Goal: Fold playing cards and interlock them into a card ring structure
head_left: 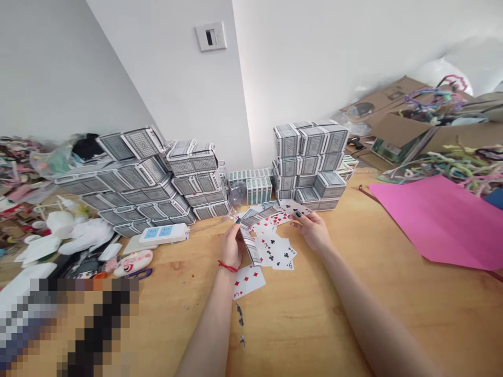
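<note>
My left hand (232,245), with a red string round its wrist, is closed on a folded playing card (250,245) whose grey patterned back shows. My right hand (313,230) pinches a white playing card with black clubs (289,206) at its edge. Between and below the hands, loose playing cards (271,250) lie face up and overlap on the wooden table. A three of diamonds (249,281) lies under my left wrist. More cards, grey backs upward, lie just beyond my fingers and are partly covered by one another.
Stacked blocks of folded cards stand at the left (145,183) and right (310,157), with green card boxes (258,189) between them. A white power strip (165,233) lies left of my hands. Pink paper (440,220) and a cardboard box (412,131) are at the right.
</note>
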`<act>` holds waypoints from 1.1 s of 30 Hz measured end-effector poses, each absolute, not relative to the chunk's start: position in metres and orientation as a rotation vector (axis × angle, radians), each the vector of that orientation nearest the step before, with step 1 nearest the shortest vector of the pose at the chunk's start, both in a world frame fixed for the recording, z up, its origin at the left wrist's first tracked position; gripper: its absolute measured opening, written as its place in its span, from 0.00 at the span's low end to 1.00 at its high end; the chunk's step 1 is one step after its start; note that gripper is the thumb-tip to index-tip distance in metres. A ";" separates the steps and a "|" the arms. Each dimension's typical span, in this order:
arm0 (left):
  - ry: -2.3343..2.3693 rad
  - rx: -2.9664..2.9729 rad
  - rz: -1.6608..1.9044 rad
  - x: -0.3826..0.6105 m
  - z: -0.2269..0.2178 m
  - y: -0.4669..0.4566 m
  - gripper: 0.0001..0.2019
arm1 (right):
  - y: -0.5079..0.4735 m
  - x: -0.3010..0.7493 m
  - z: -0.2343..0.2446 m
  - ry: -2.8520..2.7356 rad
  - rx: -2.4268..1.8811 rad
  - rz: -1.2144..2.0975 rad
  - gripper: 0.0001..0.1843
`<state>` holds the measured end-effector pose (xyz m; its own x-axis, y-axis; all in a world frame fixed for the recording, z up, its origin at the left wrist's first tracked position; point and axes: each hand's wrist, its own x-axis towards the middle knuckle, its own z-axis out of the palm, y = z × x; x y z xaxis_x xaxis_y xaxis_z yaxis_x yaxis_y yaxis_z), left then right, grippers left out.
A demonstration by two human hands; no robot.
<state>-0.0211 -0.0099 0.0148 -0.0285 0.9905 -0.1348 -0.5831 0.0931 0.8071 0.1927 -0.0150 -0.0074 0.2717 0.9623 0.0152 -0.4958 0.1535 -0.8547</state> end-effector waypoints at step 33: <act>0.842 0.614 1.387 -0.021 0.018 -0.011 0.08 | -0.016 0.190 -0.006 -0.665 -0.768 1.212 0.11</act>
